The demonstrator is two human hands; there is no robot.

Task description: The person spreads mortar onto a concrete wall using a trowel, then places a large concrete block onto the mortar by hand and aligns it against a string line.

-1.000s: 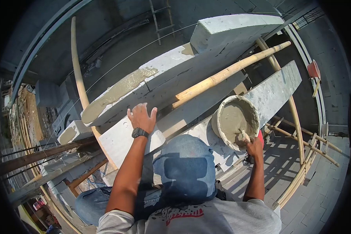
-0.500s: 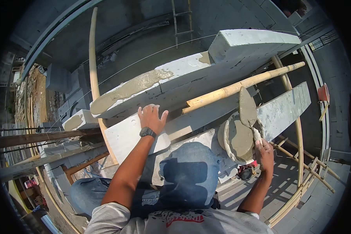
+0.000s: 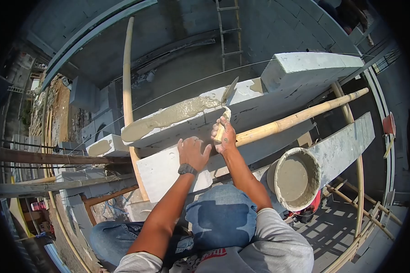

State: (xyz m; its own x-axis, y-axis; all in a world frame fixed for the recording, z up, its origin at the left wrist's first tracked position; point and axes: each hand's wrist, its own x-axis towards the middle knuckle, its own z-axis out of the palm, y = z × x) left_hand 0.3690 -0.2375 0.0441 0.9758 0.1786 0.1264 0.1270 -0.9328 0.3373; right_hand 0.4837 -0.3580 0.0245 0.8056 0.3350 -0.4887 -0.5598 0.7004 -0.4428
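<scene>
My right hand [image 3: 224, 133] is wrapped round the handle of a trowel [image 3: 230, 91], whose blade is turned on edge over the top of a block wall [image 3: 205, 123]. Wet grey mortar [image 3: 173, 113] lies in a long bed on the wall's left part, ending near the blade. My left hand [image 3: 193, 154], fingers spread, rests on a loose white block [image 3: 161, 170] in front of the wall. To the right of my knee stands a bucket [image 3: 318, 182] of mortar, its rim crusted.
A string line [image 3: 168, 93] runs along the wall's far side. One laid block [image 3: 310, 66] stands higher at the right. Bamboo poles [image 3: 300, 116] cross in front and at the left. A plank [image 3: 344, 136] extends right of the bucket; a ladder [image 3: 230, 32] stands behind.
My right hand has carried the trowel from the bucket up and left to the wall top. My left hand stays on the loose block. The whole view has shifted slightly.
</scene>
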